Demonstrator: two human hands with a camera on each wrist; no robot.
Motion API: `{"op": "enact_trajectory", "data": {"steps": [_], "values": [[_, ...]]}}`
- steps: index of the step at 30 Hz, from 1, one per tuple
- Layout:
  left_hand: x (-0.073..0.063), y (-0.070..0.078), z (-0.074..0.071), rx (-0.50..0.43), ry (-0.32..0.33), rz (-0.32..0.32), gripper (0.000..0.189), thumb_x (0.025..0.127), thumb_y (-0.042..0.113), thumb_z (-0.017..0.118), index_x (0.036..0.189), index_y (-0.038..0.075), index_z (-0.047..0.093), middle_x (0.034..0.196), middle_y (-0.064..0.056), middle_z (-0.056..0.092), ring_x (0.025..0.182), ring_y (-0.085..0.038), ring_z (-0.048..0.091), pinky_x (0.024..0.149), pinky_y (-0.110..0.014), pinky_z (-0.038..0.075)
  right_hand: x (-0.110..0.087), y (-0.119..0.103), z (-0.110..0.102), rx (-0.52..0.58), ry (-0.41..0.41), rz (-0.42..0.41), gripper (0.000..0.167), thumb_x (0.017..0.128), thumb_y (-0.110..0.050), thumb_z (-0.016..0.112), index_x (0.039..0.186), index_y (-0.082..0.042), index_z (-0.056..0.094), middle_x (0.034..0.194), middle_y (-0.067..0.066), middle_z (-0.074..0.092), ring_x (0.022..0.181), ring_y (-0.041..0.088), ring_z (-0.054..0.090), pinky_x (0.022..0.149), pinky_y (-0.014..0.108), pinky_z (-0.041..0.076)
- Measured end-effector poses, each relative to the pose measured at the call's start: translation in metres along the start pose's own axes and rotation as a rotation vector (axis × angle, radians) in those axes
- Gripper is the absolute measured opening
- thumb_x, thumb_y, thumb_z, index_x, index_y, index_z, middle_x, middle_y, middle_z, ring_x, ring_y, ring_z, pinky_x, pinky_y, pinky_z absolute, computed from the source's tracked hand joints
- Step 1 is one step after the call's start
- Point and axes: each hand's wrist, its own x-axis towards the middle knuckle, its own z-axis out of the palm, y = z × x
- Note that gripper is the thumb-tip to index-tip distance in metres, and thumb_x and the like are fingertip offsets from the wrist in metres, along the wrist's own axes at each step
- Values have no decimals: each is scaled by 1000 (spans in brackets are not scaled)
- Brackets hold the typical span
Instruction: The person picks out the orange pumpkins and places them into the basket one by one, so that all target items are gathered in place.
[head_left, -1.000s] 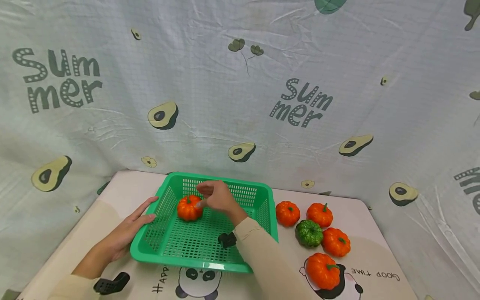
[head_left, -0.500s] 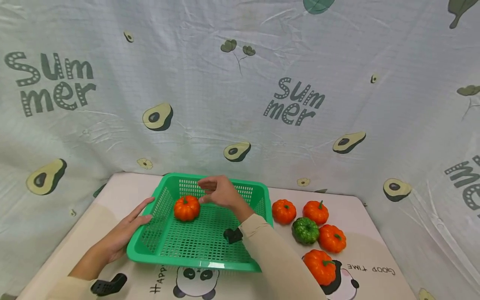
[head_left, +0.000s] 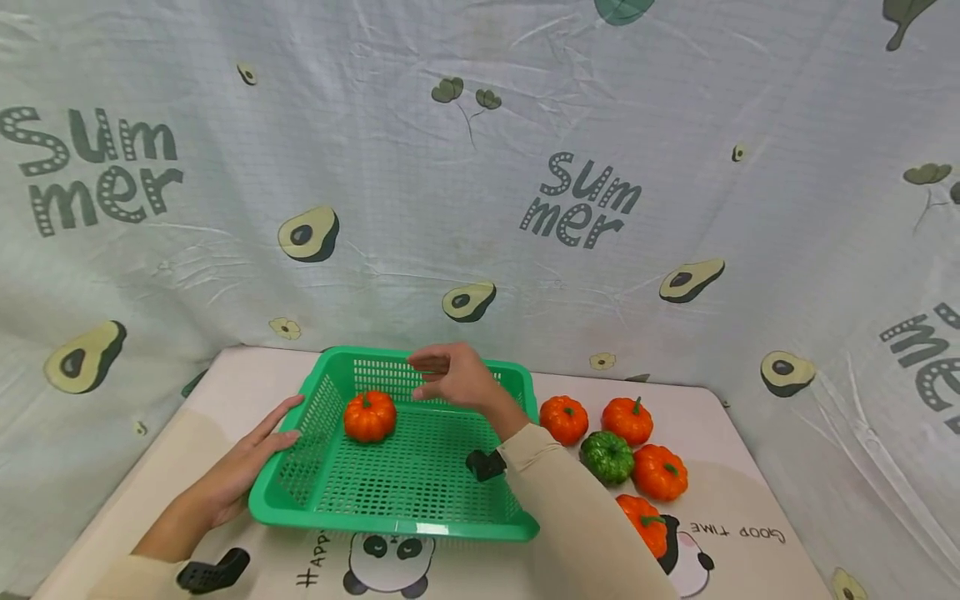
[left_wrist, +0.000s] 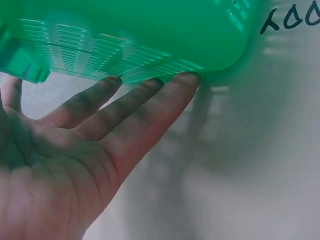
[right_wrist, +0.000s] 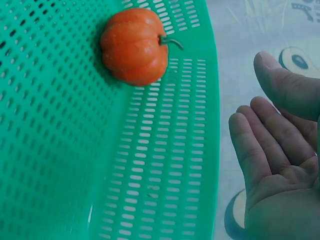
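An orange mini pumpkin (head_left: 370, 416) with a green stem sits inside a green plastic basket (head_left: 393, 527), toward its back left. My right hand (head_left: 459, 377) hovers over the back of the basket, holding nothing. In the right wrist view the same pumpkin (right_wrist: 134, 47) lies near the perforated wall, and my right hand (right_wrist: 280, 150) is apart from it with fingers extended. On the basket's left side rests my left hand (head_left: 251, 458). From the left wrist view, straight fingers of the left hand (left_wrist: 65, 160) touch the outer slotted wall.
Right of the basket lie several more pumpkins: an orange one (head_left: 563, 420) by the basket wall, a green one (head_left: 607, 457), and others, one partly covered by my right sleeve (head_left: 581, 517). A printed curtain (head_left: 390, 167) hangs behind the table (head_left: 720, 467).
My right hand has drawn back from the pumpkin in the basket, moving right and slightly up. The left hand keeps its place on the basket's side. The head view has shifted slightly.
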Motion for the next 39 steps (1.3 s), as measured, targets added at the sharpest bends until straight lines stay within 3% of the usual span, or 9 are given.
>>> {"op": "enact_trajectory", "data": {"steps": [7, 15, 27, 33, 39], "values": [[0, 0, -1, -10, -15, 5, 71, 113, 37, 41, 167, 41, -4, 174, -26, -5, 139, -36, 43, 94, -36, 55, -7, 0, -11, -39, 28, 3, 54, 89, 0, 79, 140, 4, 61, 145, 24, 62, 137, 39, 58, 106, 31, 53], [-1, 2, 1, -5, -3, -1, 70, 113, 37, 40, 167, 41, -4, 173, -27, -4, 138, -36, 45, 94, -37, 57, -15, 0, -25, -37, 39, -3, 54, 88, 2, 79, 139, 6, 61, 144, 25, 63, 137, 42, 58, 107, 35, 53], [0, 3, 1, 0, -20, 13, 70, 113, 37, 39, 167, 42, -6, 174, -26, -5, 135, -30, 46, 93, -35, 56, -33, 8, -50, -17, 101, 73, 54, 90, -1, 78, 141, -1, 63, 145, 19, 64, 138, 36, 59, 107, 38, 54], [-1, 2, 1, 15, -1, 8, 70, 113, 38, 39, 167, 42, -6, 173, -27, -5, 137, -33, 43, 93, -34, 56, -39, 16, -61, -25, 107, 66, 51, 91, -1, 77, 140, 0, 63, 145, 21, 63, 138, 40, 58, 105, 36, 55], [-1, 2, 3, 23, 0, 10, 69, 113, 38, 39, 167, 42, -6, 174, -26, -6, 142, -36, 39, 93, -32, 55, -48, 18, -70, -37, 131, 78, 51, 90, -1, 78, 139, 2, 63, 143, 22, 65, 137, 40, 59, 107, 42, 54]]}}
